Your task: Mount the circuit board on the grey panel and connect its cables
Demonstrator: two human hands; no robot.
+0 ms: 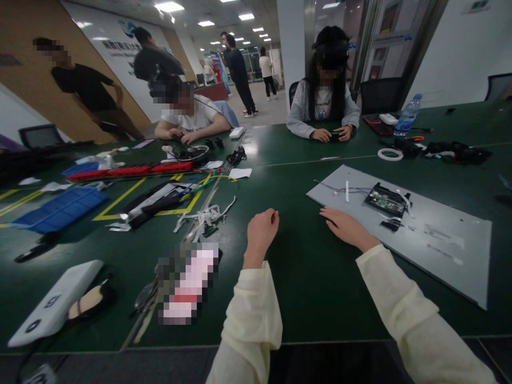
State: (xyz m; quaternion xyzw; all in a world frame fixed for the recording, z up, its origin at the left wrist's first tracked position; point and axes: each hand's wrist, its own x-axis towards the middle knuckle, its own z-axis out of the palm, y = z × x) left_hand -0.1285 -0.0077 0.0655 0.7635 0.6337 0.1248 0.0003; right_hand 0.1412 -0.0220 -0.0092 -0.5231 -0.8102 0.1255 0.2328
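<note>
My left hand (262, 234) rests on the green table with its fingers curled in; I see nothing in it. Fingers stretched out and empty, my right hand (344, 228) lies by the left edge of a flat light-grey panel (444, 224). On that panel sit a black frame with a green circuit board (387, 200), a small black connector piece (391, 224) and thin cables (356, 189). A strip of white tape (347, 192) crosses the cables. Left of my left hand is a tangle of white strips (208, 220).
A pixelated phone-like slab (194, 282) and a white device (56, 304) lie at the near left. Further left are a blue tray (60, 208) and red strips (132, 169). A tape roll (390, 154) and water bottle (408, 116) stand at right. Two people sit opposite.
</note>
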